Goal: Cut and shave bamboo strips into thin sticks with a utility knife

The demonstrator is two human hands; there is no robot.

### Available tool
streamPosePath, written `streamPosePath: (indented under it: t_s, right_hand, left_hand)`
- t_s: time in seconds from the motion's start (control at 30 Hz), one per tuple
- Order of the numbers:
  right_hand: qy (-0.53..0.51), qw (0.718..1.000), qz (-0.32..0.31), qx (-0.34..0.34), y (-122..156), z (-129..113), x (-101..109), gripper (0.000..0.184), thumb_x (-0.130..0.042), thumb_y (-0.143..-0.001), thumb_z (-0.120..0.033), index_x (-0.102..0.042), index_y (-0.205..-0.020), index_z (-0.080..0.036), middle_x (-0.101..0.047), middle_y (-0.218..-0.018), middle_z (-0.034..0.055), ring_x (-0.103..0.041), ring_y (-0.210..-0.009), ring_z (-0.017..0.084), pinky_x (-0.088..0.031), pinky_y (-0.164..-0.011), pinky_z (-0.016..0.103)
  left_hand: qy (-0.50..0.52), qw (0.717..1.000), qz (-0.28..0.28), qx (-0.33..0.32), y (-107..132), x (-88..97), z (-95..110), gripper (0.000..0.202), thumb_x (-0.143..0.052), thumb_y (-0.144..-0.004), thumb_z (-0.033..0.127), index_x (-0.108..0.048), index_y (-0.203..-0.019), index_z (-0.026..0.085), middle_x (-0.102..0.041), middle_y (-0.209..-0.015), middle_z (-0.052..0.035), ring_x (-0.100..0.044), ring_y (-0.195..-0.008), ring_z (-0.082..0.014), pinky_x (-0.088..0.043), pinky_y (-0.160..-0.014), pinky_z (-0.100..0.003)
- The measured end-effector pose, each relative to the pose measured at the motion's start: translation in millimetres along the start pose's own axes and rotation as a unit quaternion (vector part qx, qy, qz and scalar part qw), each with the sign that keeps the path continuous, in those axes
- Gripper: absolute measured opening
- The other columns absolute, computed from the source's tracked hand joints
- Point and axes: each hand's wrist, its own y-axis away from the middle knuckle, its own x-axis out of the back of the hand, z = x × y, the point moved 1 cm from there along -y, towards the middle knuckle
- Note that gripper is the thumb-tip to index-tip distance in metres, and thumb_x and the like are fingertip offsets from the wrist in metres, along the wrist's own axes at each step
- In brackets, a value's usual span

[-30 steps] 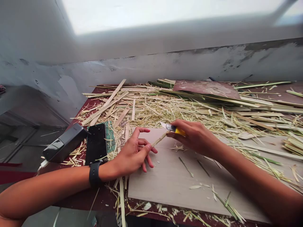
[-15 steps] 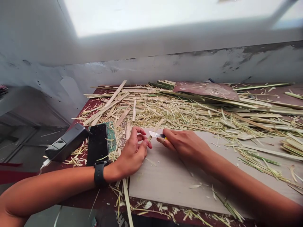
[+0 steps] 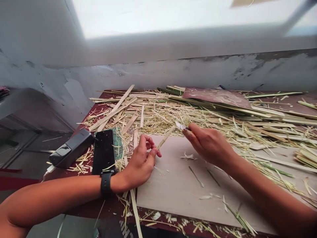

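The left hand (image 3: 140,162) has its thumb and forefinger pinched together on a slim bamboo-like strip (image 3: 166,137), which slants up and to the right out of the fingertips; its other fingers curl in behind. To the right of that pinch, the right hand (image 3: 210,143) has its fingers wrapped around a cutter knife (image 3: 182,126), most of the handle hidden in the grip. The bare blade points back to the left, its tip just beside the strip's far end with a narrow gap showing. Below both sets of fingers lies a pale board (image 3: 168,191), and on it, between the hands, sits a small cluster of pale shavings (image 3: 188,156). Straight beyond the fingertips spreads a heap of loose slivers (image 3: 183,115), thick with longer strips. To the left of the left fingers, behind the wrist with its black watch (image 3: 106,183), a dark phone (image 3: 104,150) lies partly over a green mat (image 3: 118,145), and farther left rests a grey box-shaped device (image 3: 71,148). Well to the right of the right fingers is a bundle of strips (image 3: 305,155). Farthest out past the fingers, a reddish sheet (image 3: 218,96) lies on the heap, before a stained wall (image 3: 153,72).
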Motion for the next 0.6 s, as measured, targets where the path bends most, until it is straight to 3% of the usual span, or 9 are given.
streamPosePath:
  t_s: [0.17, 0.6]
  right_hand:
    - [-0.032, 0.993, -0.060, 0.094, 8.4, -33.7, -11.1, 0.054, -0.018, -0.113, -0.059, -0.045, -0.081, -0.024, -0.060, -0.059, 0.0023, -0.054, -0.050, 0.017, -0.025, -0.055, 0.031]
    - [0.033, 0.990, -0.109, 0.085, 5.3, -19.0, -16.7, 0.057, -0.018, -0.114, -0.058, -0.054, -0.088, -0.022, -0.065, -0.064, 0.0044, -0.057, -0.054, 0.017, -0.022, -0.056, 0.031]
  left_hand:
    - [-0.017, 1.000, 0.004, -0.010, -1.2, 0.3, -1.0, 0.013, -0.047, -0.107, 0.027, -0.034, -0.105, 0.025, -0.062, -0.097, -0.0011, -0.038, -0.056, -0.0045, -0.032, -0.049, -0.018]
    - [0.006, 1.000, 0.005, 0.000, -1.4, -0.5, 0.9, 0.018, -0.053, -0.105, 0.031, -0.036, -0.102, 0.024, -0.062, -0.094, -0.0002, -0.035, -0.053, -0.0030, -0.028, -0.047, -0.018]
